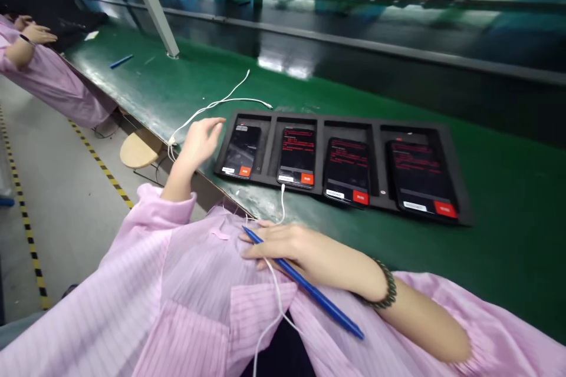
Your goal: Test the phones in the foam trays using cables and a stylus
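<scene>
A dark foam tray with compartments holds several black phones, their screens lit with red text and a red button. My left hand is at the tray's left end, fingers loosely stretched towards the leftmost phone and nothing seen in them. A white cable meets the bottom edge of the second phone. The third phone and rightmost phone sit tilted over their compartments' front edges. Close to my body, my right hand holds a blue pen between its fingers, palm down.
White cables lie left of the tray on the green bench. Further left are another blue pen and a grey post. A co-worker's hand shows at far left, and a wooden stool stands below.
</scene>
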`<state>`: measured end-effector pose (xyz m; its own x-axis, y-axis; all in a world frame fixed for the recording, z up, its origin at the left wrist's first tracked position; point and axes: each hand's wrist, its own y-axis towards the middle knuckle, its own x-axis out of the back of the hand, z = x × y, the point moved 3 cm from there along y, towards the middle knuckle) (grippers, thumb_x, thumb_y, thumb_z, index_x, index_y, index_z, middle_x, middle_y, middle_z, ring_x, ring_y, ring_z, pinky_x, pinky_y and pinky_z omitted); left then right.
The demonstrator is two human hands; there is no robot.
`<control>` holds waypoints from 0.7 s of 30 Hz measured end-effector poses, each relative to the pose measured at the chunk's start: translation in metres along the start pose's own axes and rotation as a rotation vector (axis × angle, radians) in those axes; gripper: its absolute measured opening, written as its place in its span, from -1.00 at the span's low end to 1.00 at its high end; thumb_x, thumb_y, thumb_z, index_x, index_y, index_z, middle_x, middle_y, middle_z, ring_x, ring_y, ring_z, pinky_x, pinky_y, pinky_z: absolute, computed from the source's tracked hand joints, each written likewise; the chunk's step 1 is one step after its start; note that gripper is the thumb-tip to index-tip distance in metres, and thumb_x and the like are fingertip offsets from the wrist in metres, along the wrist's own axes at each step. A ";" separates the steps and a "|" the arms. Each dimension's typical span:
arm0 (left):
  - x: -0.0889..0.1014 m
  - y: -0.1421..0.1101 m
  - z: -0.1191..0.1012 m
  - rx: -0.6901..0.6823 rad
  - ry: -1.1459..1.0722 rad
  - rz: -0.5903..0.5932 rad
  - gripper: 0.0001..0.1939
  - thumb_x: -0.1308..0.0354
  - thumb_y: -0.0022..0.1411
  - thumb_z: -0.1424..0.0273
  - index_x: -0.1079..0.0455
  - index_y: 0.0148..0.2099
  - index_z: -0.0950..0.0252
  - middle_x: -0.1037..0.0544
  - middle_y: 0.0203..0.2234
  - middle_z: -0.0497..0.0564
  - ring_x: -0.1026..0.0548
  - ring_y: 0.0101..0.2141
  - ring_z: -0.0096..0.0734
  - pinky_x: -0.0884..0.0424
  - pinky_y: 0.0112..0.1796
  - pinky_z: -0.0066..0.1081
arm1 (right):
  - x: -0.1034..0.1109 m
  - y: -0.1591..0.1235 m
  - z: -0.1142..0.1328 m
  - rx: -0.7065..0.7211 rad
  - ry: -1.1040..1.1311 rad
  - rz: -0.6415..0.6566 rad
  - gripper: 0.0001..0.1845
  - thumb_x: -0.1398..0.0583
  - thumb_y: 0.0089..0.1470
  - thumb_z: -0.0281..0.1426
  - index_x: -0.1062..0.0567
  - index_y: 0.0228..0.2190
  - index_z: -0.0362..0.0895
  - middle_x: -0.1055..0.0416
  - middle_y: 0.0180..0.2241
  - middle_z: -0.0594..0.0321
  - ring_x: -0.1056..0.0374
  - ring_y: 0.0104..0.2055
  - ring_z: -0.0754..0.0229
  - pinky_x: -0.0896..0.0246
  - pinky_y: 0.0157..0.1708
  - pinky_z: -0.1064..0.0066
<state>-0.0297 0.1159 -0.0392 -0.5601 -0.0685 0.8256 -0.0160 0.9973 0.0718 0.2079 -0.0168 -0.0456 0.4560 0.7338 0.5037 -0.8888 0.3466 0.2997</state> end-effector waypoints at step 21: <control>-0.065 0.062 -0.040 0.215 0.305 0.372 0.07 -0.40 0.08 0.18 0.06 0.51 0.17 0.06 0.44 0.44 -0.39 0.25 0.26 -0.32 0.22 -0.10 | 0.043 -0.029 0.031 0.105 -0.095 -0.673 -0.71 -0.22 0.30 -0.57 -0.49 0.01 -0.07 -0.60 -0.31 0.31 -0.55 -0.19 0.21 -0.52 -0.01 0.39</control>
<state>0.0389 0.1814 -0.0662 -0.2945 0.3183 0.9011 -0.0498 0.9365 -0.3471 0.2550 -0.0140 -0.0075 0.9134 0.3229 0.2479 -0.4041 0.6467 0.6469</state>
